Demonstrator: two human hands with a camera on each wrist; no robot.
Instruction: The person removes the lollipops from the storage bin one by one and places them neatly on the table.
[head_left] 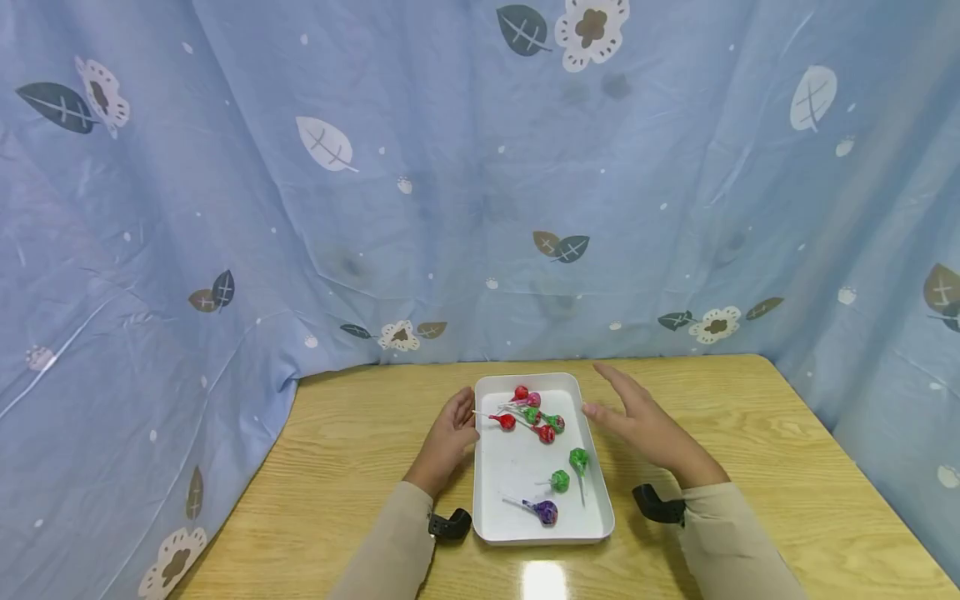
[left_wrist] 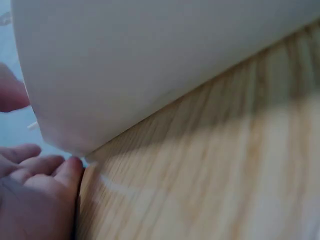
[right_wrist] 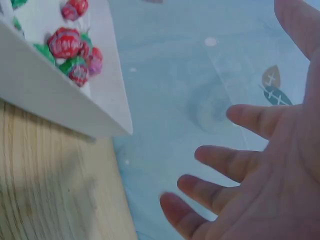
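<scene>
A white rectangular tray [head_left: 517, 533] lies on the table with several wrapped lollipops in it. Red lollipops [head_left: 507, 422], a pink lollipop [head_left: 533, 400] and green ones cluster toward the far end. Nearer the front lie two green lollipops [head_left: 559, 481] and a purple lollipop [head_left: 547, 512]. At the tray's left side is my left hand [head_left: 447, 442], thumb and fingers loosely bent by the rim; whether it touches is unclear. Beyond the right rim, my right hand [head_left: 645, 425] hovers with spread fingers [right_wrist: 235, 162], holding nothing.
The wooden table [head_left: 360, 467] extends to both sides of the tray. A blue patterned curtain [head_left: 450, 208] hangs behind and along the sides. Each wrist wears a black device [head_left: 658, 505]. One white stick [head_left: 482, 413] reaches over the tray's left rim.
</scene>
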